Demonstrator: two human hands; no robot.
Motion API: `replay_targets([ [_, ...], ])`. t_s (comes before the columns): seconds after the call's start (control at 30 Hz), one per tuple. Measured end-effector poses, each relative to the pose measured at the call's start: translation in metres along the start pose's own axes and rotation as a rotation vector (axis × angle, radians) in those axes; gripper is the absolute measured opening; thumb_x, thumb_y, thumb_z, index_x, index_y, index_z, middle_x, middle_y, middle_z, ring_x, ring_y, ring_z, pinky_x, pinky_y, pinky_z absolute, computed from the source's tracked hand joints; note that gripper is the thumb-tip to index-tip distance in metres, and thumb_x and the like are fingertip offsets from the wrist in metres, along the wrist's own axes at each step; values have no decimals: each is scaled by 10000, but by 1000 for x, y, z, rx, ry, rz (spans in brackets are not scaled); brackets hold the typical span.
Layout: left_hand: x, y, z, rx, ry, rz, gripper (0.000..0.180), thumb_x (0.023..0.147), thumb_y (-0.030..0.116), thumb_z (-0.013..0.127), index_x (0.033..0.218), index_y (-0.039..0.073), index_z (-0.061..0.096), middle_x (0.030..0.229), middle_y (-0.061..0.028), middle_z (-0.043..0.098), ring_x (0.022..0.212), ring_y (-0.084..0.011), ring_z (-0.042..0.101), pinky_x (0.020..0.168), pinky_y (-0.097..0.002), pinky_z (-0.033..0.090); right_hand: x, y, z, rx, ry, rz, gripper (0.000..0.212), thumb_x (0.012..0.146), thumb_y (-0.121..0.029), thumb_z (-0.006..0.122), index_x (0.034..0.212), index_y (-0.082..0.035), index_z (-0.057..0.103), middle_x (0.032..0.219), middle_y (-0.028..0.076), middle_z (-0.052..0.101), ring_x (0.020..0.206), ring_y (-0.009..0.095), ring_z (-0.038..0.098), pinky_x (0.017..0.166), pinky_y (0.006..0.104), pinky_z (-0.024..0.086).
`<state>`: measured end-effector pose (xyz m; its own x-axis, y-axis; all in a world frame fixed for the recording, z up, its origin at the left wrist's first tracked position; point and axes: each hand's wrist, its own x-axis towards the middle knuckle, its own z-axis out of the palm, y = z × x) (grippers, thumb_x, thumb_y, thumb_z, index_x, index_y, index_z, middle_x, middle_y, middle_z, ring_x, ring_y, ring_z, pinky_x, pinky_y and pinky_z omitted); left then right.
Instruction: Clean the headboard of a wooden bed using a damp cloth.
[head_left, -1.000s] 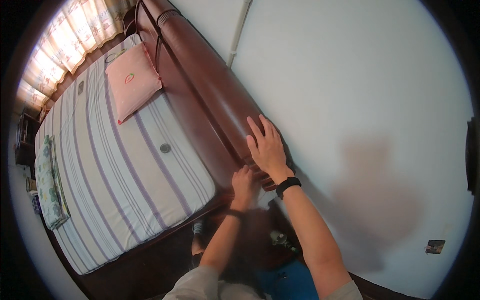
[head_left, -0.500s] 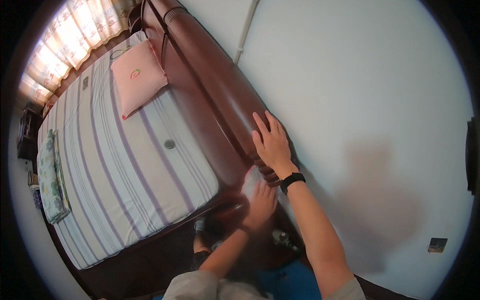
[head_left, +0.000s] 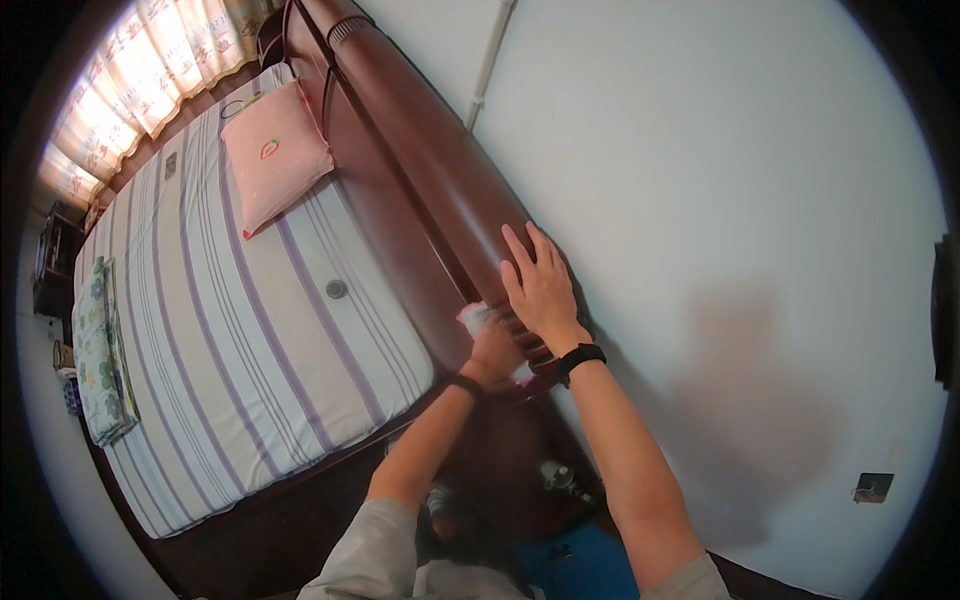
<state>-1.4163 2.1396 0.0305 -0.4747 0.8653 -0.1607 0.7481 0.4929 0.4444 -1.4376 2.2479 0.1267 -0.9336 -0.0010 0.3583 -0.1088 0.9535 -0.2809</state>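
Note:
A white cloth with a pink edge [head_left: 474, 316] is bunched under my left hand [head_left: 496, 350], against the lower end of the dark reddish-brown headboard [head_left: 430, 190]. That hand is smeared by motion, but the cloth shows on both sides of it. Just to its right, my right hand [head_left: 544, 290] rests on the headboard's rounded top, fingers spread and holding nothing. Beside both hands is a ridged, carved part [head_left: 525, 335] of the headboard, partly covered. A black band [head_left: 580, 360] circles my right wrist.
The bed [head_left: 250, 330] with its striped sheet lies to the left, bearing a pink pillow [head_left: 277, 155], a small round grey object [head_left: 336, 289] and a folded floral cloth [head_left: 103, 355]. A white wall [head_left: 750, 200] rises on the right. Below is a small greenish-white object [head_left: 565, 478] near something blue [head_left: 570, 565].
My left hand has moved up and left along the headboard's end with the cloth, from low beside the carved part. My right hand has stayed nearly still.

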Motion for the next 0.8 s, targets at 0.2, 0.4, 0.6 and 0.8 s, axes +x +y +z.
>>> replay_targets([
  [0.2,37,-1,61,-146,122,-124,420,959,285,528,1356,172,603,1468,11,548,1396,-213,439,1195,-484,288,-8,14,-3,-27,1,18,521,980,-277,569,1488,-183,496,1465,242,474,1306,435,481,1103,514,406],
  [0.4,51,-71,177,-1561,605,562,409,977,288,504,1371,224,593,1503,66,505,1413,-181,418,1222,-440,267,14,-24,2,39,-2,-3,525,981,-282,567,1491,-178,492,1471,244,468,1311,434,478,1109,514,401],
  [0.6,26,7,92,-50,154,368,374,995,346,488,1331,266,629,1477,83,530,1394,-169,436,1219,-397,279,-8,15,-2,-75,-28,11,527,982,-284,566,1491,-174,492,1468,249,465,1308,435,479,1109,525,397],
  [0.8,-21,23,34,-51,250,206,375,958,253,522,1287,126,649,1356,-35,631,1359,-238,470,1196,-416,303,3,-3,0,-45,-19,-12,534,983,-284,564,1499,-175,479,1465,248,467,1302,437,483,1105,525,401],
])
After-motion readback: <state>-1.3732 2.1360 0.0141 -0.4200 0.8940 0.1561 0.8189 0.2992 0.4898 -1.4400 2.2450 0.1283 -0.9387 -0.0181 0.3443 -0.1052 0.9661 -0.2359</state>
